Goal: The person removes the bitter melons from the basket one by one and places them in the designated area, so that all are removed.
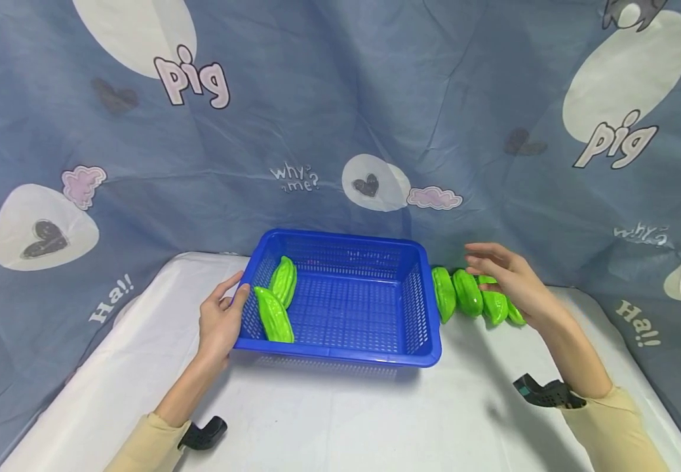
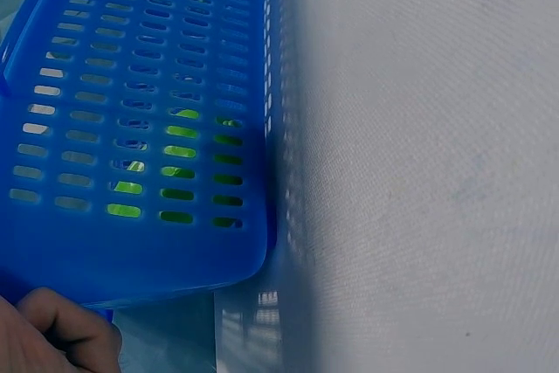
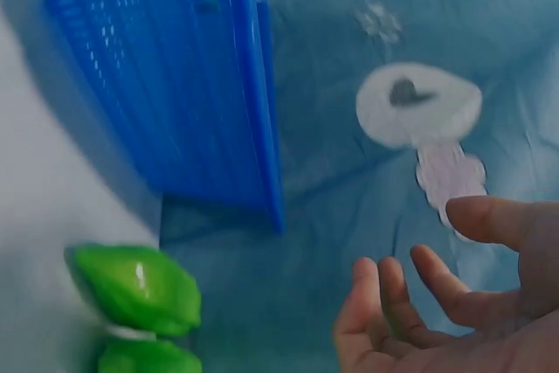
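Observation:
In the head view, my left hand grips the left rim of a blue perforated plastic basket, thumb over the edge. Two bright green ridged gourds lie against each other at the basket's left end. Green also shows through the slots of the basket wall in the left wrist view. My right hand is raised, its fingers parted and slightly bent, holding nothing. Beside and below it, several more green gourds stand in a row right of the basket. Part of that row is hidden behind the right hand.
A white cloth covers the table. Behind it hangs a blue printed sheet, close to the basket's far side. Each wrist carries a black strap mount.

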`<state>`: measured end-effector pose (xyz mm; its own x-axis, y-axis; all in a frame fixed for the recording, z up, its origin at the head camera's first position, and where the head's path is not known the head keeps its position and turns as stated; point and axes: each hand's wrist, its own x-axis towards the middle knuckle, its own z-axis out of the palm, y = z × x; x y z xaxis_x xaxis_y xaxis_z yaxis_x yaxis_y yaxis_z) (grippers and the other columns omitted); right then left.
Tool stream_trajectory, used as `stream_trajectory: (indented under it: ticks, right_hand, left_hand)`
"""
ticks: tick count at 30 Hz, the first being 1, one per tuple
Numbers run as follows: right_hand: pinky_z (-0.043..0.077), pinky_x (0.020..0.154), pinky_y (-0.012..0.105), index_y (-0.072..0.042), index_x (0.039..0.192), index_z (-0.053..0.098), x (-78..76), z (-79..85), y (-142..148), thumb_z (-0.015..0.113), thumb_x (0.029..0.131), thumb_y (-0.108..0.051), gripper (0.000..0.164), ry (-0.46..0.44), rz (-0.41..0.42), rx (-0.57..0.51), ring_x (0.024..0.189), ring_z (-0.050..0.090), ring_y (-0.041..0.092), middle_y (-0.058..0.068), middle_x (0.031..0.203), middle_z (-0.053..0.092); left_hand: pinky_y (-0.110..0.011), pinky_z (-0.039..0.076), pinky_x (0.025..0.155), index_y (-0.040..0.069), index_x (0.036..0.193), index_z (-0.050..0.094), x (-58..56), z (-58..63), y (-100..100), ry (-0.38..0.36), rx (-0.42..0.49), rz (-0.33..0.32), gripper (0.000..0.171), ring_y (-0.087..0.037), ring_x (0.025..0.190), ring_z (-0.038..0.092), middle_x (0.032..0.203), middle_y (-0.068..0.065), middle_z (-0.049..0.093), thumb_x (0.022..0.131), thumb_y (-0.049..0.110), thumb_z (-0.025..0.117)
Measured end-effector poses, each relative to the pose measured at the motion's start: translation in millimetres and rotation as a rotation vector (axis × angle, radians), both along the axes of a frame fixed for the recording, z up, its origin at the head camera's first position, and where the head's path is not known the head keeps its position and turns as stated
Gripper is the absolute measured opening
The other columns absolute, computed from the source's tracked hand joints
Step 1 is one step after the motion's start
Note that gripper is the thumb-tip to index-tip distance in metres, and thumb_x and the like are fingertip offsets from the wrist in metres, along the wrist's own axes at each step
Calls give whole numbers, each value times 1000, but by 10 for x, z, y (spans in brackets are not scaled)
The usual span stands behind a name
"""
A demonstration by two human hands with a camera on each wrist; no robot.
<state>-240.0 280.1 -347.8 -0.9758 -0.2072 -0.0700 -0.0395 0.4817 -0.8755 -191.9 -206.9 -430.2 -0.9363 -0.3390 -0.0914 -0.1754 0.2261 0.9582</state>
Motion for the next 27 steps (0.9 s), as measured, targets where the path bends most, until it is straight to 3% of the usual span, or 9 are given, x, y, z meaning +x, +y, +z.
stream_trajectory:
  ticks: [3, 7, 11, 21, 27]
  right_hand:
    - [56, 95, 28, -4, 162, 42, -17, 19, -183, 53, 114, -40, 61, -6, 43, 11, 120, 63, 2, 22, 162, 50]
    - [55, 98, 33, -6, 160, 46, -65, 25, -421, 54, 114, -35, 55, -17, 99, 4, 132, 62, 24, 23, 159, 53]
    - [56, 99, 35, -5, 156, 50, -117, 26, -644, 55, 113, -29, 50, -28, 163, -33, 140, 59, 38, 23, 155, 56]
    - [58, 100, 39, -12, 153, 56, -152, 89, -1245, 58, 111, -26, 44, -72, 324, -71, 135, 64, 34, 16, 153, 60]
    - [57, 104, 49, -14, 152, 57, -224, 78, -1568, 59, 111, -27, 43, -112, 391, -93, 136, 64, 35, 12, 156, 59]
  left_hand:
    - [-24, 48, 61, 27, 161, 52, -3, 1, -4, -2, 0, 1, 51, -4, 68, 56, 81, 11, 65, 112, 41, 57]
    - [-24, 47, 61, 27, 161, 52, -4, 4, 4, -5, -2, 3, 51, -4, 69, 56, 81, 11, 65, 112, 42, 57]
    - [-24, 46, 61, 27, 160, 53, 1, 10, 19, -7, -5, 7, 51, -5, 69, 55, 80, 10, 64, 112, 42, 57]
    - [-23, 51, 63, 27, 160, 53, 17, 6, 14, 1, 10, -3, 50, -4, 71, 61, 84, 11, 68, 112, 42, 57]
    - [-23, 46, 60, 25, 159, 54, 6, -8, 13, 24, 8, 2, 49, -3, 66, 54, 77, 11, 61, 112, 40, 57]
